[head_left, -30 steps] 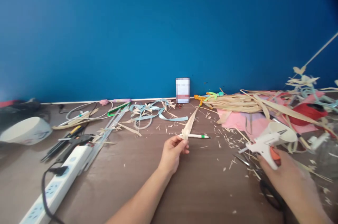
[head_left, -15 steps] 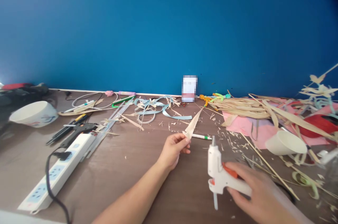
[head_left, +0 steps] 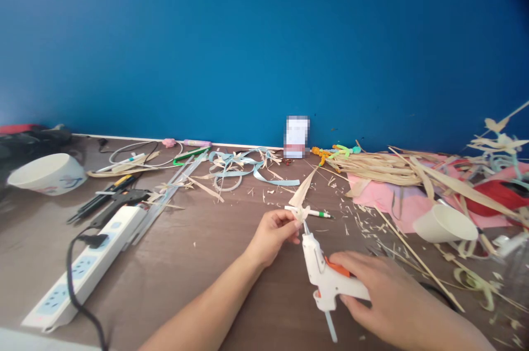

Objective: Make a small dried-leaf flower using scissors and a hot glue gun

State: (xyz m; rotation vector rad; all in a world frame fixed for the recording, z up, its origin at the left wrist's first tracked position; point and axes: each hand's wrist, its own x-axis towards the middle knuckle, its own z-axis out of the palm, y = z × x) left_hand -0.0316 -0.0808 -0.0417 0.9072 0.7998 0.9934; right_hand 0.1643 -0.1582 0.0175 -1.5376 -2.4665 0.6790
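Between the thumb and fingers of my left hand (head_left: pixel 273 238) is a small cream husk flower (head_left: pixel 302 213), partly covered by the fingertips. A white hot glue gun (head_left: pixel 319 271) with an orange trigger is gripped by my right hand (head_left: pixel 378 287), and a clear glue stick pokes out of its back end. Its metal nozzle points up at the flower's base; whether it touches is too fine to tell. Just beyond the fingers lie a white pen (head_left: pixel 317 212) with a green band and a pointed strip of dried husk (head_left: pixel 305 188).
A power strip (head_left: pixel 88 271), a black glue gun (head_left: pixel 119 205) and a white bowl (head_left: pixel 48 174) are on the left. Blue ribbon (head_left: pixel 264 174) lies at the back. Husk strips (head_left: pixel 372 168), pink paper (head_left: pixel 372 196) and a paper cup (head_left: pixel 445 223) occupy the right, among scattered scraps.
My right hand has moved the glue gun left, bringing its nozzle up to the flower in my left hand. The left hand has stayed nearly in place.
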